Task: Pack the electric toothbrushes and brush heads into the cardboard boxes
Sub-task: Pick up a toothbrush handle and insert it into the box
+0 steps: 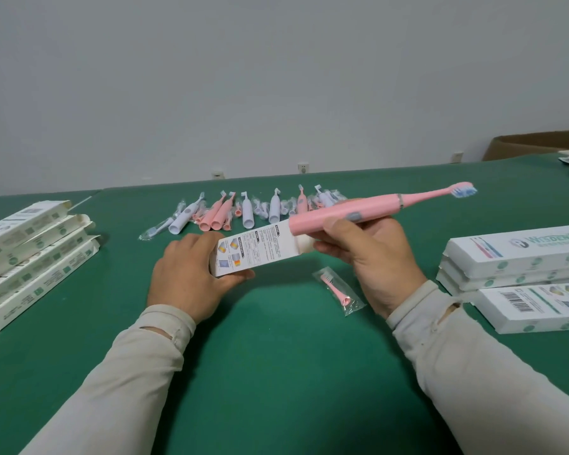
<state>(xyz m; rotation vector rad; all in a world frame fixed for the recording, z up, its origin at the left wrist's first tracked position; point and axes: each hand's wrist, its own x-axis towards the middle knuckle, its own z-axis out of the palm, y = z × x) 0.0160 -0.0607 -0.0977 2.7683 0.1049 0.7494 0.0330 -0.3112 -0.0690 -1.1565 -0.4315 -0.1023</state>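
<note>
Left hand (188,274) grips the box (257,251), right hand (372,254) holds the pink toothbrush (368,208), bristles pointing far right

A pink electric toothbrush (358,210) with blue-and-white bristles slants up to the right above the green table, its base at the open end of a white printed cardboard box (257,251) held off the surface. A pink brush head in a clear sleeve (337,289) lies on the table just below them. Farther back lies a row of white and pink toothbrushes and bagged heads (243,210), with open white boxes (30,254) stacked at the left and closed ones (519,270) at the right.
</note>
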